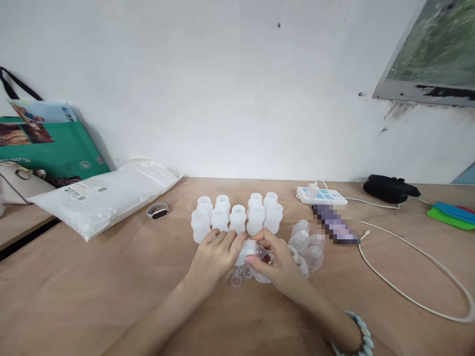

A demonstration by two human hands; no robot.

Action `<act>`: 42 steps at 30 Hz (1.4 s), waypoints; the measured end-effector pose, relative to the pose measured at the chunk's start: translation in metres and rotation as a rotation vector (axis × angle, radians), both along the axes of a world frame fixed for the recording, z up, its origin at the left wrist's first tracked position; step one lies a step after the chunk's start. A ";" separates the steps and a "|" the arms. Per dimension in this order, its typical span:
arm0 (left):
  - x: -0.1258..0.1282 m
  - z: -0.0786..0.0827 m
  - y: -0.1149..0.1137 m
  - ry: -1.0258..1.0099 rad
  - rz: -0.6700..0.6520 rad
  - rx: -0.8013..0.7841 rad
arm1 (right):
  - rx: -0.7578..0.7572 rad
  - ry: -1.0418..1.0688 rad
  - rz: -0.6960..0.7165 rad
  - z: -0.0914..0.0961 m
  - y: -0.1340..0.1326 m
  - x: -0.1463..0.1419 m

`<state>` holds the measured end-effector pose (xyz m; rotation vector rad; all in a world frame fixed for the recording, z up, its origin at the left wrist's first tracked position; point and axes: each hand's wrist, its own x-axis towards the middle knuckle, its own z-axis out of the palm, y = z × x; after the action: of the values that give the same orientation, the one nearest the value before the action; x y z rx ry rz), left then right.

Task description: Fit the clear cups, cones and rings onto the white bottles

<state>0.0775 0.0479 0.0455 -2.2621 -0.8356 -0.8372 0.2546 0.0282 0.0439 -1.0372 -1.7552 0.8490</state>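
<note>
A small frosted white baby bottle [242, 254] lies sideways between my two hands. My left hand [215, 257] is closed around its body. With thumb and fingers, my right hand [284, 267] pinches the collar end, where a clear bottle nipple [261, 251] points right. Just beyond my hands, several frosted white bottles [237, 218] stand upright with open necks. Clear nipples [236, 278] lie on the table below the held bottle, partly hidden by my hands. Clear domed caps [313, 258] and white collar rings [303, 267] are piled beside my right hand.
Behind the caps lie a phone [336, 225] and a white power strip [322, 196]. A white cable [411, 289] loops at right, near a black pouch [389, 188]. At left are a fitness band [158, 211], a white plastic parcel [111, 195] and a green bag [70, 148].
</note>
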 end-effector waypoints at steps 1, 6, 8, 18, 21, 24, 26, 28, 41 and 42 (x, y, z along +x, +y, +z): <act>-0.001 0.001 0.000 0.004 -0.001 0.018 | 0.020 -0.015 0.011 0.001 0.000 0.001; -0.004 0.005 0.000 -0.004 -0.012 -0.026 | 0.233 -0.172 0.025 0.004 0.000 0.008; -0.005 0.004 0.001 -0.012 -0.014 -0.079 | 0.334 -0.225 0.037 0.005 0.001 0.010; -0.003 0.004 0.002 0.020 0.040 -0.071 | 0.292 -0.307 0.026 0.000 0.002 0.012; -0.003 0.003 0.001 0.026 0.052 -0.058 | 0.240 -0.293 0.015 0.000 0.000 0.011; -0.005 0.003 0.002 0.012 0.069 -0.079 | 0.318 -0.282 0.052 0.001 0.000 0.011; -0.006 0.002 0.002 -0.006 0.078 -0.086 | 0.383 -0.291 0.076 0.001 0.001 0.011; -0.006 0.001 0.003 -0.013 0.077 -0.088 | 0.407 -0.311 0.082 0.001 0.001 0.011; -0.005 0.002 0.004 0.012 0.098 -0.138 | 0.433 -0.300 -0.028 -0.005 0.003 0.009; -0.005 0.001 0.004 0.014 0.100 -0.145 | 0.424 -0.295 -0.030 -0.005 0.002 0.009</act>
<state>0.0725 0.0521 0.0467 -2.3260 -1.0234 -0.7359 0.2639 0.0306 0.0390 -0.9299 -2.0453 0.2884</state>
